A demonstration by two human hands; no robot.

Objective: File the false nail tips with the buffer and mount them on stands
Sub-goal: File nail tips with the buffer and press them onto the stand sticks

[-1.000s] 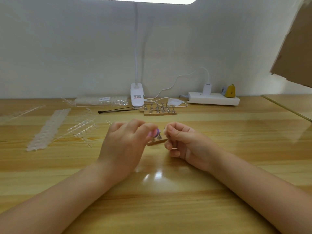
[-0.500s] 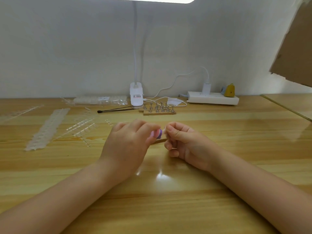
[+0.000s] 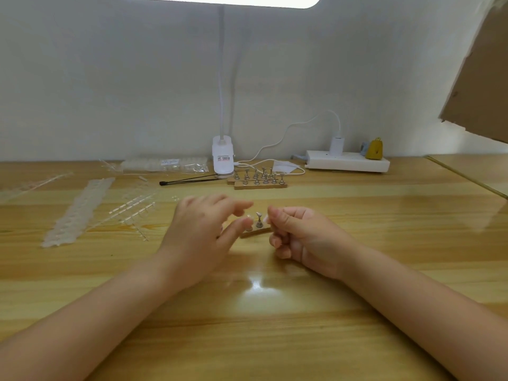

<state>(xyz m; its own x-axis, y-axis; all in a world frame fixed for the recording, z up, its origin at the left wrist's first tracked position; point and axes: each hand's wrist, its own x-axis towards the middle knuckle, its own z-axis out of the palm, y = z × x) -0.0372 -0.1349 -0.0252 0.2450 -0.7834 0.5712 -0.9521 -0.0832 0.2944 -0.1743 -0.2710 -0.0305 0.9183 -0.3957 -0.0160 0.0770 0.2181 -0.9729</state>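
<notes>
Wooden stand block (image 3: pixel 255 231) sits between both hands, one metal stand (image 3: pixel 258 220) visible. Left hand (image 3: pixel 202 235) fingers loosely spread, holding nothing visible. Right hand (image 3: pixel 299 235) curled, pinching something tiny, likely a nail tip. Tip strips (image 3: pixel 78 211) remain; mounting barely started.

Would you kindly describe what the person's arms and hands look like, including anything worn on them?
Both forearms are bare as far as the frame shows, with no sleeves visible. The left hand and right hand wear no gloves, and no rings, watch or bracelets show. The nails on the right hand's fingers look short and unpainted.
</notes>
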